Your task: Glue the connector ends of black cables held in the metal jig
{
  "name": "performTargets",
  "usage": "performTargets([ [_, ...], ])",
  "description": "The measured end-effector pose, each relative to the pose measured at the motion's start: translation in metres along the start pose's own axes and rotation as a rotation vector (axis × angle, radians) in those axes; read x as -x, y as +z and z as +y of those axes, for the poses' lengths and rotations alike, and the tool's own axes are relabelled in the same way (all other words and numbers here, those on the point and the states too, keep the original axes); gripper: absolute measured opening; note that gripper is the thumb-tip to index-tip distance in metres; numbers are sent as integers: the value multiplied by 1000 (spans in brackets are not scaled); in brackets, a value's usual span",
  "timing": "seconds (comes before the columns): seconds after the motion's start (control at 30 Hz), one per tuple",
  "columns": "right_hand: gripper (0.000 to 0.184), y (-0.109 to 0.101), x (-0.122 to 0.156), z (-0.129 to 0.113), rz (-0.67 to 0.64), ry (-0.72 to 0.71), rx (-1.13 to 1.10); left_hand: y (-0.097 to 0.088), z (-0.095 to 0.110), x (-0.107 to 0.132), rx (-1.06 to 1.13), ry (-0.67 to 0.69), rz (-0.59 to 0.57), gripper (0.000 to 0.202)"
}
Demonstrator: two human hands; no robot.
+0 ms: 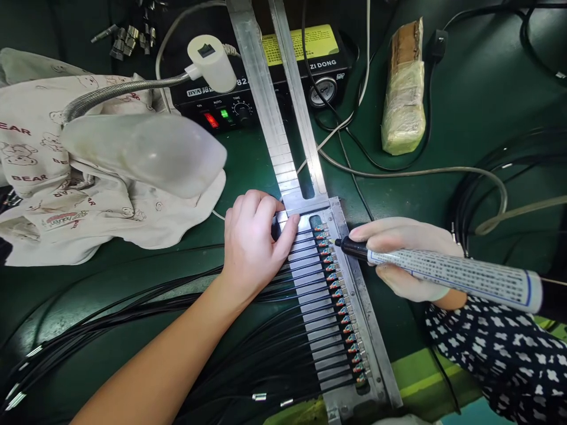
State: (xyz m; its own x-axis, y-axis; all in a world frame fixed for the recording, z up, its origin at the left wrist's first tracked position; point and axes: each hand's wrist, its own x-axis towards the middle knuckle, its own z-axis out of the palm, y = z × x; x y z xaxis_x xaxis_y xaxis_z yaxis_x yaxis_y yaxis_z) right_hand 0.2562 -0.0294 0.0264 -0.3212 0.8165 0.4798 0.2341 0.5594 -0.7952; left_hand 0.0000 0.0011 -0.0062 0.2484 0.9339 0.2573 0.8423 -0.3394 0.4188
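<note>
A long aluminium jig (370, 330) lies on the green worktop (390, 319), running from near to far, with a slotted aluminium arm (261, 100) extending from it to the far side. Along its right side sits a tight row of small metal-and-coloured connectors (341, 301), each joined to a thin black cable (283, 316) that fans away to the near left. The left grip (250, 245) presses on a flat metal clamp bar (287, 221) at the jig's far end. The right grip (401, 254) holds a white printed pen-shaped dispenser (447, 277), its black tip just beside the far connectors.
</note>
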Motion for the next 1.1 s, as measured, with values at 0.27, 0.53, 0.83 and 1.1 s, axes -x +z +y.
performTargets([
  [0.27, 34, -1, 0, 0, -8, -3, -14, -1, 2, 0, -73, 28, -16, 20],
  [0.53, 34, 1, 0, 0, 7, 33, -11, 0, 3, 0, -133, 63, -10, 21],
  [0.83, 34, 1, 0, 2, 16, 10, -10, -1, 4, 0, -134, 44, -22, 21],
  [1.1, 34, 0, 2, 3, 6, 30, -6, 0, 4, 1, -117, 44, -15, 20],
])
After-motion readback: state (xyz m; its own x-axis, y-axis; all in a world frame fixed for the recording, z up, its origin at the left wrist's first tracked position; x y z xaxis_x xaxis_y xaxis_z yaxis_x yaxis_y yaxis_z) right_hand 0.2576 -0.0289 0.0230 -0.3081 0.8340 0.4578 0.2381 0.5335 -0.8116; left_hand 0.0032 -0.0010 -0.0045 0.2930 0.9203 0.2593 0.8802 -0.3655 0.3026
